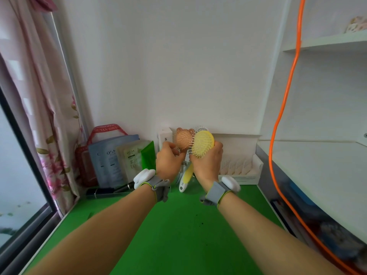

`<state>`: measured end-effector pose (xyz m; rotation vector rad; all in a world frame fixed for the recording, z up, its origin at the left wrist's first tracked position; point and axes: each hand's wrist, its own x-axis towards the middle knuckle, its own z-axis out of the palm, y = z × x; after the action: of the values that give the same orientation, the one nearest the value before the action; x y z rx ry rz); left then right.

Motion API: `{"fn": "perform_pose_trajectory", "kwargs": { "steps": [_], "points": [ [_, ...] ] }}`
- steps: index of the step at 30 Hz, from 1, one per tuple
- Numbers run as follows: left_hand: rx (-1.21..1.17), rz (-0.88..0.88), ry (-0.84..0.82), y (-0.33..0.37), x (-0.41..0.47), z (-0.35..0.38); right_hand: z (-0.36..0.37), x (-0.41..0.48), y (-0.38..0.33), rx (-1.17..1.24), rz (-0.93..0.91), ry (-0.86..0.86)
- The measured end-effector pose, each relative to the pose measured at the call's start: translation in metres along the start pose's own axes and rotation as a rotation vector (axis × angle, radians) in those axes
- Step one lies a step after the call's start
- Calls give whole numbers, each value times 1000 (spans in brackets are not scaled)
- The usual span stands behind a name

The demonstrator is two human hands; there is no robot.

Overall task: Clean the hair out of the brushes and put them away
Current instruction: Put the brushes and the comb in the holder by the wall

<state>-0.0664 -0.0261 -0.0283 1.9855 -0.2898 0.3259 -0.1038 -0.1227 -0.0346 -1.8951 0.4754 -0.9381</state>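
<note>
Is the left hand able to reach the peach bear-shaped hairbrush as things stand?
Probably yes: the left hand hovers just before the peach bear-shaped hairbrush, with nothing between them, though its fingers are curled.

A plain white wall (178, 66) rises beyond the fingers (218, 147), a pink floral curtain (39, 96) and window (12, 155) to their left, white shelves (327, 42) to their right.

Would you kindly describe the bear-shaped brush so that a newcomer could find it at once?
Look to the far edge of the green table, against the white wall. There, between a tall white box and the yellow brush held in the right hand, stands the peach brush. Only it has two round bear ears.
</note>
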Motion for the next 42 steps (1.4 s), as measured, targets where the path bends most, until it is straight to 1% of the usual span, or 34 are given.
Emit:
{"fn": "perform_pose_trajectory", "kwargs": {
  "steps": [2, 7, 12, 22, 26, 30, 35, 39, 42],
  "points": [
    [-19, 0, 0, 0, -2, -2, -1, -1, 0, 12, -12, -6],
    [18, 39, -6, 1, -5, -5, -4, -5, 0, 0, -24, -16],
    [7, 2, -28, 2, -6, -11, -9, -9, -4, -12, -11, -44],
    [-4, -9, -20, 11, -22, -40, -25, -29, -27, -29, -11, -57],
    [23, -25, -37, 12, -40, -59, -24, -49, -38, -9, -12, -119],
    [68, -23, -58, 8, -60, -79, -20, -73, -47, -31, -19, -231],
    [87, -50, -22, 2, -86, -107, -16, -104, -59, -54, -20, -331],
    [176, -49, -21, -6, -108, -131, -9, -132, -66, -86, -29, -410],
    [225, -84, -40, -13, -124, -147, -1, -153, -69, -106, -21, -492]
  ]
}}
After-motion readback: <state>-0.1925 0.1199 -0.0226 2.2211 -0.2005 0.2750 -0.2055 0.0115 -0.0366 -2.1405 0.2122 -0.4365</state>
